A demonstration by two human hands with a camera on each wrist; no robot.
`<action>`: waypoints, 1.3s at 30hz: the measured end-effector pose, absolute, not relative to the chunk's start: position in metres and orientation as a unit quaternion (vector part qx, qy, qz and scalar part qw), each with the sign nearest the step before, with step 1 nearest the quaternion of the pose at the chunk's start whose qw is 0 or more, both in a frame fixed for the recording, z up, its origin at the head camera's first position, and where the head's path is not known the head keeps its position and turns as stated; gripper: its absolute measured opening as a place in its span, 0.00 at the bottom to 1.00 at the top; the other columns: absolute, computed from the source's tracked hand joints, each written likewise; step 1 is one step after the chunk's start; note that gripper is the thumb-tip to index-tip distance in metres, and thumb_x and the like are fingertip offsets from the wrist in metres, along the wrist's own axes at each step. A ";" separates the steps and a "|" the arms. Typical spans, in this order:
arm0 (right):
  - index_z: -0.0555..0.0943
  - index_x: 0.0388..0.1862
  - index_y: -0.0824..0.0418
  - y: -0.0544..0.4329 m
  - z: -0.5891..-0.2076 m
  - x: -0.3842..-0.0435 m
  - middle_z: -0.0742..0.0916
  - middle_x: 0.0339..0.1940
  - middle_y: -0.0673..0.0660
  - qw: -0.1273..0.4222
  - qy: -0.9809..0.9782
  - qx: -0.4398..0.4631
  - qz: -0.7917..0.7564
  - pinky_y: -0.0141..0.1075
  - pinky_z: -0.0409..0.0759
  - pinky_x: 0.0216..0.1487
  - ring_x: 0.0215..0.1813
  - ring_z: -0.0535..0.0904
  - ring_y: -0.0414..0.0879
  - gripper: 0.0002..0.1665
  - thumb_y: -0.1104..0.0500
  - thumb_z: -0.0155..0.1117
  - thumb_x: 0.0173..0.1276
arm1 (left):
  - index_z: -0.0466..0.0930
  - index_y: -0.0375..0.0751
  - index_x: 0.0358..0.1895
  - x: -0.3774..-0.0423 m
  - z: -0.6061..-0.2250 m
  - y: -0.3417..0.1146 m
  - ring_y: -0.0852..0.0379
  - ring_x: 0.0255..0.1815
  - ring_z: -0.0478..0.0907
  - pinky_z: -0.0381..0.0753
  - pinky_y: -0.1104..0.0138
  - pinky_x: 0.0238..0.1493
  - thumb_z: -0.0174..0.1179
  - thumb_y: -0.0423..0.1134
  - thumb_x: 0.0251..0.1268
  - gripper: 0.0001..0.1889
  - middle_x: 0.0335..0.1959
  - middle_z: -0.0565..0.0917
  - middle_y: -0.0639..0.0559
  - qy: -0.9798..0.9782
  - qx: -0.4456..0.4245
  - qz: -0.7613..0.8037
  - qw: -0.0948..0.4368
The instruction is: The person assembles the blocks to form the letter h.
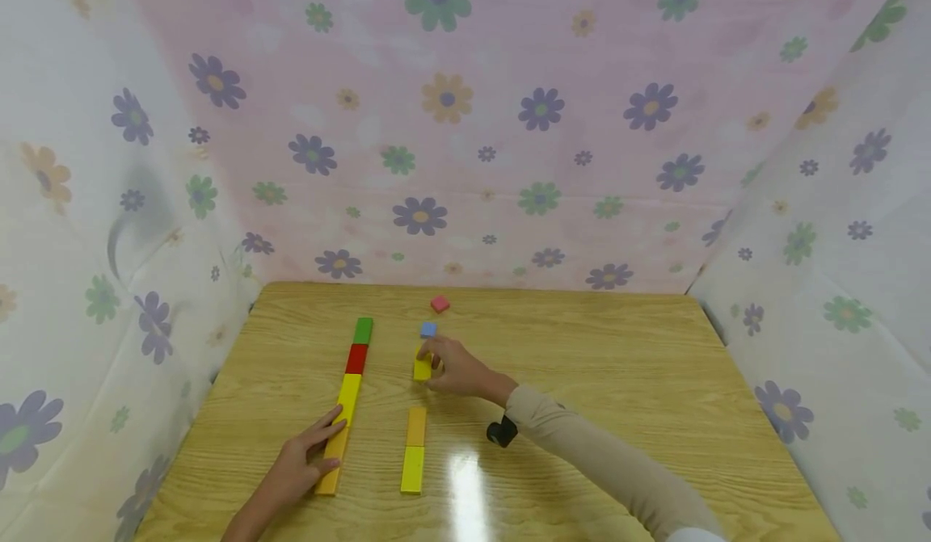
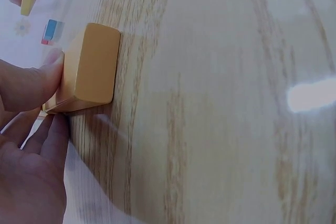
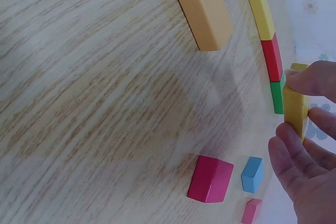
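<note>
My left hand [image 1: 294, 465] pinches the orange block [image 2: 97, 64] at the near end of a row, thumb on one side and fingers on the other. Beyond it in that row lie a yellow block [image 1: 349, 392], a red block [image 1: 356, 359] and a green block [image 1: 363, 330]. Between thumb and fingertips, my right hand [image 1: 461, 368] grips another yellow block [image 3: 295, 103], held above the table. On the wood near that hand are a magenta block [image 3: 210, 179], a blue block [image 3: 252, 174] and a pink block [image 3: 251, 211]; the magenta one is hidden in the head view.
Right of the long row, a second orange block [image 1: 417, 426] and a bright yellow block [image 1: 412, 469] lie end to end. A black object [image 1: 502, 430] shows beside the right sleeve. Flowered cloth [image 1: 480, 122] surrounds the wooden table [image 1: 618, 364] at back and sides.
</note>
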State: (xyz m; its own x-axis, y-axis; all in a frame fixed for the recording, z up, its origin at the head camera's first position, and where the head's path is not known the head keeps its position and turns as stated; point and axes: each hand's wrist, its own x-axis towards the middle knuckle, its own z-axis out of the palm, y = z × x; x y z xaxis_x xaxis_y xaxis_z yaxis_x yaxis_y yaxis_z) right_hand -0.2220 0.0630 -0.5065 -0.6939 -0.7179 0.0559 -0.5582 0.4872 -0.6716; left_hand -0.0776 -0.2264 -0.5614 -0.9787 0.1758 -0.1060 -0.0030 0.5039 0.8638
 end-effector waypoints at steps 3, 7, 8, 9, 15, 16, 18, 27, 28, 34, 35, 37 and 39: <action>0.76 0.50 0.62 0.063 -0.509 -0.221 0.77 0.48 0.55 0.115 0.853 -0.377 -0.343 0.26 0.77 0.35 0.42 0.77 0.48 0.21 0.64 0.71 0.57 | 0.73 0.35 0.62 -0.078 -0.561 -0.226 0.48 0.71 0.57 0.67 0.57 0.62 0.65 0.22 0.52 0.30 0.72 0.61 0.49 0.863 0.047 0.494 0.093; 0.77 0.51 0.63 0.063 -0.511 -0.218 0.77 0.48 0.55 0.120 0.853 -0.377 -0.341 0.26 0.77 0.36 0.42 0.78 0.48 0.22 0.64 0.71 0.57 | 0.73 0.36 0.62 -0.078 -0.561 -0.226 0.48 0.70 0.57 0.67 0.58 0.62 0.65 0.23 0.52 0.30 0.72 0.61 0.49 0.865 0.046 0.491 0.094; 0.77 0.51 0.63 0.063 -0.511 -0.218 0.77 0.48 0.55 0.122 0.853 -0.375 -0.341 0.26 0.77 0.37 0.43 0.78 0.49 0.22 0.64 0.71 0.57 | 0.73 0.36 0.62 -0.078 -0.562 -0.226 0.48 0.70 0.57 0.67 0.58 0.62 0.65 0.23 0.52 0.30 0.72 0.61 0.49 0.864 0.047 0.492 0.093; 0.76 0.51 0.63 0.063 -0.512 -0.217 0.77 0.48 0.55 0.124 0.855 -0.373 -0.339 0.26 0.77 0.37 0.43 0.78 0.50 0.22 0.64 0.71 0.57 | 0.73 0.35 0.62 -0.078 -0.562 -0.226 0.48 0.70 0.57 0.67 0.58 0.62 0.65 0.23 0.52 0.30 0.72 0.61 0.49 0.864 0.048 0.493 0.092; 0.76 0.51 0.62 0.063 -0.516 -0.214 0.77 0.49 0.54 0.130 0.858 -0.365 -0.337 0.26 0.76 0.37 0.43 0.77 0.49 0.22 0.63 0.71 0.58 | 0.73 0.35 0.62 -0.079 -0.562 -0.228 0.48 0.70 0.58 0.67 0.57 0.62 0.66 0.23 0.51 0.30 0.72 0.62 0.50 0.866 0.058 0.490 0.087; 0.77 0.51 0.62 0.063 -0.517 -0.214 0.77 0.49 0.54 0.131 0.858 -0.365 -0.337 0.26 0.76 0.37 0.43 0.77 0.48 0.22 0.63 0.71 0.58 | 0.73 0.35 0.62 -0.079 -0.562 -0.228 0.48 0.70 0.58 0.67 0.58 0.62 0.66 0.23 0.51 0.31 0.71 0.62 0.50 0.867 0.058 0.487 0.086; 0.77 0.51 0.62 0.063 -0.519 -0.213 0.77 0.50 0.54 0.130 0.858 -0.366 -0.337 0.25 0.76 0.37 0.43 0.77 0.47 0.22 0.63 0.71 0.57 | 0.73 0.36 0.62 -0.079 -0.563 -0.228 0.48 0.70 0.58 0.67 0.58 0.62 0.66 0.23 0.51 0.31 0.71 0.62 0.50 0.870 0.059 0.482 0.086; 0.77 0.51 0.62 0.061 -0.524 -0.212 0.78 0.49 0.54 0.117 0.858 -0.378 -0.328 0.25 0.76 0.38 0.41 0.76 0.42 0.23 0.60 0.72 0.57 | 0.73 0.36 0.63 -0.078 -0.563 -0.227 0.48 0.70 0.58 0.67 0.57 0.62 0.66 0.23 0.51 0.31 0.72 0.62 0.50 0.873 0.054 0.476 0.087; 0.77 0.51 0.62 0.061 -0.524 -0.212 0.78 0.49 0.54 0.118 0.858 -0.378 -0.329 0.25 0.76 0.37 0.41 0.76 0.42 0.23 0.60 0.72 0.57 | 0.73 0.36 0.63 -0.078 -0.563 -0.227 0.48 0.70 0.58 0.67 0.57 0.62 0.66 0.23 0.51 0.31 0.72 0.62 0.50 0.873 0.054 0.477 0.088; 0.77 0.51 0.63 0.060 -0.522 -0.209 0.78 0.49 0.55 0.118 0.855 -0.377 -0.335 0.25 0.76 0.37 0.41 0.76 0.43 0.23 0.60 0.72 0.57 | 0.73 0.35 0.63 -0.078 -0.560 -0.226 0.49 0.70 0.59 0.66 0.57 0.63 0.65 0.23 0.51 0.31 0.72 0.62 0.50 0.870 0.049 0.481 0.090; 0.77 0.50 0.63 0.060 -0.522 -0.208 0.78 0.48 0.55 0.117 0.855 -0.377 -0.337 0.25 0.76 0.37 0.41 0.77 0.44 0.23 0.60 0.72 0.57 | 0.73 0.35 0.63 -0.078 -0.559 -0.226 0.49 0.70 0.58 0.66 0.57 0.63 0.65 0.23 0.51 0.31 0.72 0.62 0.50 0.870 0.049 0.482 0.090; 0.78 0.50 0.63 0.058 -0.523 -0.207 0.78 0.48 0.55 0.113 0.855 -0.377 -0.338 0.25 0.76 0.38 0.40 0.77 0.44 0.23 0.59 0.72 0.57 | 0.72 0.35 0.63 -0.078 -0.559 -0.226 0.49 0.70 0.58 0.67 0.57 0.63 0.65 0.22 0.51 0.31 0.72 0.62 0.50 0.870 0.049 0.483 0.090; 0.78 0.50 0.63 0.056 -0.523 -0.206 0.78 0.47 0.55 0.108 0.854 -0.376 -0.342 0.24 0.76 0.38 0.40 0.78 0.45 0.23 0.58 0.73 0.57 | 0.72 0.35 0.63 -0.077 -0.559 -0.226 0.48 0.70 0.58 0.67 0.57 0.62 0.65 0.22 0.52 0.31 0.72 0.61 0.50 0.868 0.049 0.486 0.090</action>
State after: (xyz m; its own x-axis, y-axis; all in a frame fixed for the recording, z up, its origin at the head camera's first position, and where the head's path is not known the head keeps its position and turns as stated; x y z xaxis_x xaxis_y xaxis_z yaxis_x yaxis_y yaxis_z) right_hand -0.2065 0.0563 -0.5232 -0.6934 -0.7169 0.0724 -0.5690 0.4830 -0.6655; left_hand -0.0772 -0.2256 -0.5586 -0.9789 0.1732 -0.1081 -0.0014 0.5235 0.8520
